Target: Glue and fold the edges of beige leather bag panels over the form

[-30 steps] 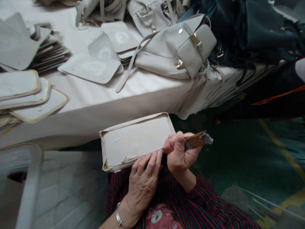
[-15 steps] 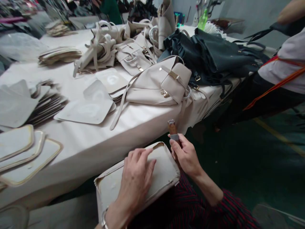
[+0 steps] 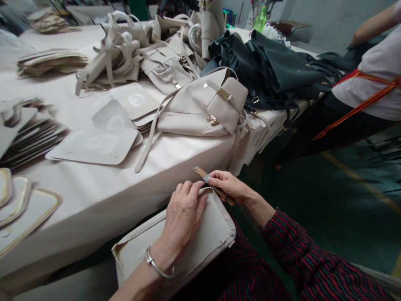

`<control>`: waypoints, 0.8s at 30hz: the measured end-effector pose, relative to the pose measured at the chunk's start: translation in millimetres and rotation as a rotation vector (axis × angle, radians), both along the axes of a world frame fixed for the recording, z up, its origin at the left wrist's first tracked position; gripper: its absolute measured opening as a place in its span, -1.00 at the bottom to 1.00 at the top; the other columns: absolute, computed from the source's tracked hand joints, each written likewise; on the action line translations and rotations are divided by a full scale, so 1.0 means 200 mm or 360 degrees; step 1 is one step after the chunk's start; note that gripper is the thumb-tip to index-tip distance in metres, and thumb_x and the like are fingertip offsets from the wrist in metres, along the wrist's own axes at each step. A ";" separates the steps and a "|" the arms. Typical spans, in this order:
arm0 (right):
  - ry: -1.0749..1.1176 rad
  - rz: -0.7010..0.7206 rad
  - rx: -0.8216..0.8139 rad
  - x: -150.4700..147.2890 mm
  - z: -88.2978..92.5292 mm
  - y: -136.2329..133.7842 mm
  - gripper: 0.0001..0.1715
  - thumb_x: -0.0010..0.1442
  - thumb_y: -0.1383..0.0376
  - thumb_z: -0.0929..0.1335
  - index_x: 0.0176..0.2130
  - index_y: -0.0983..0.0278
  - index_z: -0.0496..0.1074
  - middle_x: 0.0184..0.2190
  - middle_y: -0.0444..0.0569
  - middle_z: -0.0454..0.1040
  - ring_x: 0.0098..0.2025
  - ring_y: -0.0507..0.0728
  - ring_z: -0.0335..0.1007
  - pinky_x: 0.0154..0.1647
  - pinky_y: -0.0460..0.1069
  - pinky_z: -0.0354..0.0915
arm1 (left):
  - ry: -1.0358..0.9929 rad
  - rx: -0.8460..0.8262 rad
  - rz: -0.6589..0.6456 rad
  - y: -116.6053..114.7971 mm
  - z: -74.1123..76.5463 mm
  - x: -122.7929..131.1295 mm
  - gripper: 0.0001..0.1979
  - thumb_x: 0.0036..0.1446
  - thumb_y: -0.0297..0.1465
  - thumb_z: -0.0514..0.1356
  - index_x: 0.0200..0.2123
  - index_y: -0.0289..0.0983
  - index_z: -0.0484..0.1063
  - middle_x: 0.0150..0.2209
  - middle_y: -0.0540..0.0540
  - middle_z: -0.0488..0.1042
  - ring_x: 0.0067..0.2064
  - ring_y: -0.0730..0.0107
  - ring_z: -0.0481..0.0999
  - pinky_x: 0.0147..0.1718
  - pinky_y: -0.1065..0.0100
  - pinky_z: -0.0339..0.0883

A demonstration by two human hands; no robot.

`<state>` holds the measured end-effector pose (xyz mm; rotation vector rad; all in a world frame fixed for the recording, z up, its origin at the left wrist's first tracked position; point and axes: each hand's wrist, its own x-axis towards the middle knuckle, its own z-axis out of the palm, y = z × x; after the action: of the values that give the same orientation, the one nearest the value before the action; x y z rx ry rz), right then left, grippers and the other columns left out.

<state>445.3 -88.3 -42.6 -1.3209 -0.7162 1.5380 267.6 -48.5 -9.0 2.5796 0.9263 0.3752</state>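
Head camera: both hands meet at the far right corner of the piece on the lap

Head camera looks down on a cream rectangular panel of leather-like material with turned-up edges (image 3: pixel 213 234). It lies on the person's lap, just below the near edge of the white-covered table (image 3: pixel 109 188). Its long axis runs from the lower left up to the right, so its far right corner is the part closest to both hands.

The left hand (image 3: pixel 183 217) lies flat on top of the panel. The fingers are slightly spread and press down, and the fingertips reach the far edge close to that corner. A silver bracelet (image 3: pixel 155 265) sits on this wrist.

The right hand (image 3: pixel 227 186) is just beside the same corner, on its right side. It is closed in a pinch on a short wooden tool with a grey band (image 3: pixel 202 173). The tool lies slanted, and its free end points up and left, over the panel's far edge and toward the left fingertips. I cannot tell if the tool touches the panel. The right hand is nearer to the corner, while the left hand covers the middle.

On the table, near its right edge, rests a cream backpack with a gold clasp (image 3: pixel 200 110), and a heap of dark green bags (image 3: pixel 275 71) lies behind it. Flat cream cut pieces (image 3: pixel 94 146) lie toward the left. Another person in a white top (image 3: pixel 376 75) works at the right end.
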 end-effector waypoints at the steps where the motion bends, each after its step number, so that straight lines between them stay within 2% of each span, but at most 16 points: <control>1: -0.0012 0.0015 0.0019 0.00 0.00 0.00 -0.55 0.09 -0.01 0.44 -0.26 0.29 0.33 -0.64 -0.30 0.26 -0.72 -0.12 0.04 -0.76 -0.19 0.03 | 0.0006 -0.0008 -0.0037 0.02 0.00 0.02 -0.77 0.28 -0.36 0.08 -0.01 -0.21 0.34 -0.18 -0.09 0.38 -0.13 0.22 0.33 -0.14 0.19 0.32; 4: -0.0044 0.0021 0.0069 0.00 -0.01 0.00 -0.58 0.10 0.04 0.45 -0.26 0.32 0.37 -0.60 -0.26 0.28 -0.67 -0.12 0.09 -0.70 -0.20 0.05 | -0.0012 -0.0029 -0.0153 0.07 0.00 0.07 -0.81 0.31 -0.39 0.01 -0.10 -0.22 0.39 -0.17 -0.08 0.40 -0.13 0.28 0.37 -0.14 0.25 0.33; 7: -0.0104 0.0058 0.0116 0.00 -0.01 0.00 -0.60 0.11 0.07 0.45 -0.23 0.34 0.42 -0.53 -0.20 0.35 -0.57 -0.09 0.17 -0.60 -0.19 0.11 | -0.0043 -0.0003 -0.0175 0.08 -0.02 0.05 -0.80 0.32 -0.41 0.00 -0.13 -0.24 0.40 -0.18 -0.08 0.42 -0.15 0.30 0.39 -0.17 0.27 0.35; 10: -0.0178 0.0151 0.0177 0.00 0.00 0.00 -0.61 0.14 0.10 0.43 -0.17 0.34 0.44 -0.44 -0.15 0.41 -0.49 -0.06 0.24 -0.52 -0.16 0.15 | -0.0023 0.0060 -0.0162 0.05 -0.02 0.00 -0.81 0.30 -0.43 0.04 -0.09 -0.24 0.40 -0.18 -0.08 0.43 -0.17 0.28 0.40 -0.20 0.26 0.37; 16: -0.0311 0.0331 0.0274 -0.01 0.03 0.00 -0.65 0.19 0.14 0.38 -0.13 0.35 0.49 -0.29 -0.07 0.48 -0.31 0.02 0.32 -0.32 -0.11 0.20 | 0.0199 0.0263 -0.0303 -0.04 0.02 -0.05 -0.73 0.20 -0.54 0.13 -0.02 -0.38 0.38 -0.14 -0.18 0.41 -0.09 0.18 0.35 -0.06 0.16 0.39; 21: -0.0430 0.0532 0.0315 -0.02 0.07 0.01 -0.66 0.22 0.16 0.34 -0.16 0.38 0.51 -0.31 -0.08 0.47 -0.31 0.04 0.30 -0.30 -0.08 0.19 | 0.0375 0.0453 -0.0305 -0.11 0.02 -0.07 -0.68 0.20 -0.57 0.08 0.03 -0.45 0.36 -0.15 -0.23 0.39 -0.11 0.13 0.34 -0.07 0.11 0.41; 24: -0.0661 0.0618 0.0409 -0.03 0.08 0.00 -0.71 0.23 0.20 0.31 -0.24 0.37 0.50 -0.36 -0.10 0.45 -0.32 0.04 0.29 -0.30 -0.08 0.18 | 0.0429 0.0547 -0.0350 -0.14 0.00 -0.08 -0.63 0.18 -0.56 0.10 0.08 -0.48 0.33 -0.10 -0.26 0.38 -0.06 0.08 0.33 0.00 0.08 0.38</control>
<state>439.7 -88.3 -26.4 -1.3704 -1.4539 1.4107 251.4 -75.7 -8.9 3.0685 0.6986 0.1349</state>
